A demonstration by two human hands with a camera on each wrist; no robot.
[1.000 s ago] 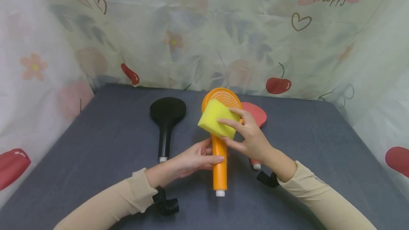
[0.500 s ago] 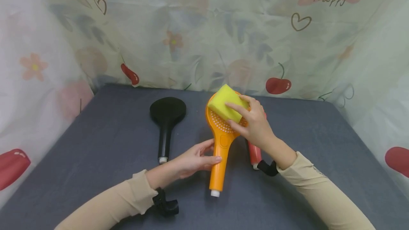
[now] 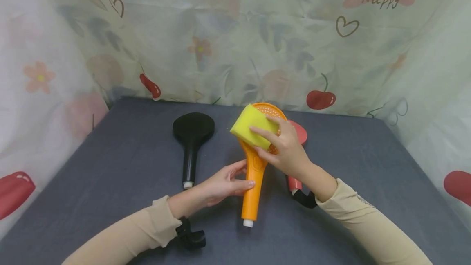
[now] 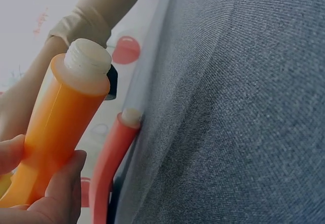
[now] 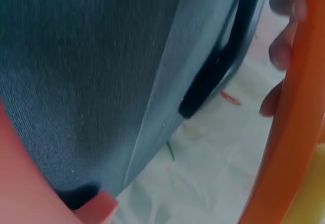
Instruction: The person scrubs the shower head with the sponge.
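An orange shower head [image 3: 252, 193] with a white threaded end is held up over the table, its perforated face turned upward. My left hand [image 3: 226, 183] grips its handle, thumb across the front and fingers behind. In my right hand [image 3: 288, 148], a yellow sponge [image 3: 254, 126] is pinched between thumb and fingers; it overlaps the near-left part of the face and hides the spray holes there. The left wrist view shows the handle [image 4: 63, 122] close up between thumb and fingers. In the right wrist view, the orange back [image 5: 289, 132] runs down the right side, with the sponge [image 5: 310, 193] behind.
A black shower head [image 3: 193, 128] lies face down on the dark grey table [image 3: 121, 167] to the left. Behind my right hand lies a red shower head [image 3: 297, 131], partly covered. Black wrist mounts [image 3: 193, 236] hang under both sleeves. Patterned curtains [image 3: 235, 32] enclose the table.
My right hand slides the sponge up to the far part of the shower face, then back down and left. The shower head has turned slightly, its handle end shifting left; my left hand keeps its grip.
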